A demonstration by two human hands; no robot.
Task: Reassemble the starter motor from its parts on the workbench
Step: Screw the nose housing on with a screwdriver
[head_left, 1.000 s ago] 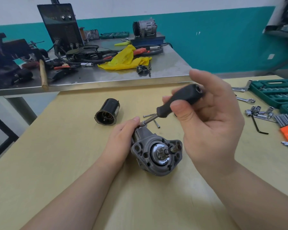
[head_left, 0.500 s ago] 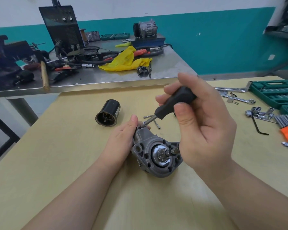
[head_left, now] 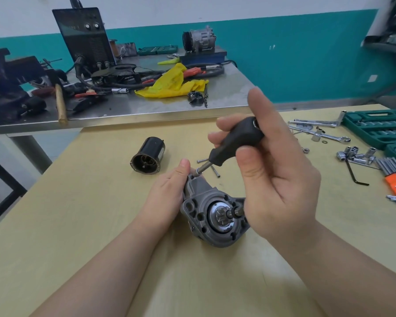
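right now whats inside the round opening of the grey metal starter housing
Inside the grey metal starter housing sit a shiny steel disc and a small toothed pinion gear on a shaft; the right hand covers the shaft's end and the housing's right edge.

Grey housing [head_left: 212,216] at centre; black driver handle [head_left: 234,141] above; black cylinder [head_left: 149,155] centre left; pale yellow tabletop [head_left: 78,213]; yellow rag [head_left: 172,84] upper centre; teal wall band [head_left: 295,56]; green cases [head_left: 375,128] right.

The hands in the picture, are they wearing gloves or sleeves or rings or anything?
No. The left hand and the right hand are both bare, with no gloves, and no ring shows on the fingers. Both forearms are bare too, right to the bottom edge of the picture: no sleeve, watch or bracelet in sight. The nails that show look short and plain.
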